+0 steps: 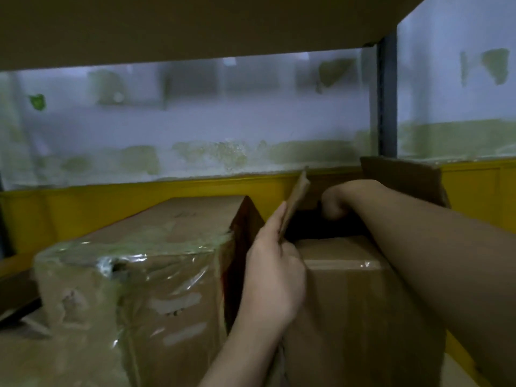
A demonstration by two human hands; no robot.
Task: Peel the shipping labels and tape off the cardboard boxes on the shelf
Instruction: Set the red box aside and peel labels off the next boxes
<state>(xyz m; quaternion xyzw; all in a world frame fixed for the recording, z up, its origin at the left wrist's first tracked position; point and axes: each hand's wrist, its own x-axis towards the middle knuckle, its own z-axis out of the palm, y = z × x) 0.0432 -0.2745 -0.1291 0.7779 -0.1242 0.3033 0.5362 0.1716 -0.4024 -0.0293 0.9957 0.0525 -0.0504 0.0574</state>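
Nearest the viewer, two bare forearms reach forward over a plain brown open box (349, 317) standing on a shelf. A short tape strip (344, 265) of clear, shiny tape crosses the top of the box's front face.

Touching the open box's left side stands a taped box (92, 300). It is closed, and its front and top are wrapped in wrinkled clear tape (167, 263) that catches the light.

At the open box's left edge, the left hand (275, 275) pinches the raised side flap (297, 196). Its fingers are pressed together and lie straight along the flap's outer face, with the thumb on the inner face. This flap stands nearly upright and hides part of the box's dark inside.

Further in, the right hand (342, 199) reaches across the opening to the box's back edge. Its fingers curl downward, but the arm blocks the view of them, so whether they hold anything cannot be told. Behind this hand rises the box's far flap (402, 177).

Behind both boxes runs a yellow rail (125, 199), and beyond it a pale wall (195, 121) with blotchy, peeling paint. A dark upright post (386, 101) stands above the open box's far flap, and an upper shelf board (167, 23) spans overhead.
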